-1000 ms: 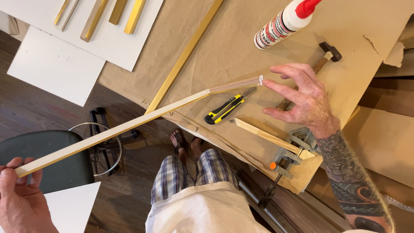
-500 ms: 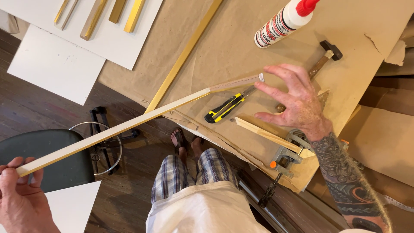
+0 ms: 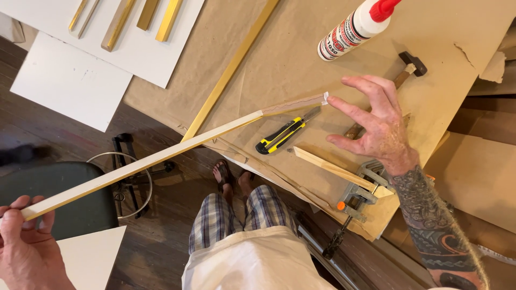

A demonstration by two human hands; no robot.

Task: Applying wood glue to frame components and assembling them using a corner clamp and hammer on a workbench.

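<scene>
While the left hand point(image 3: 24, 244) pinches the near end of a long wooden moulding strip point(image 3: 161, 156) to steady it, the right hand point(image 3: 379, 126), fingers spread, touches its far mitred tip, perhaps spreading glue, beside a yellow utility knife point(image 3: 282, 135) on the paper-covered table point(image 3: 301, 80).

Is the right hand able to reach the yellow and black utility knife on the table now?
Probably yes. The right hand is open and holds nothing, and the utility knife lies on bare brown paper just beside it; only the long wooden strip passes nearby.
</scene>
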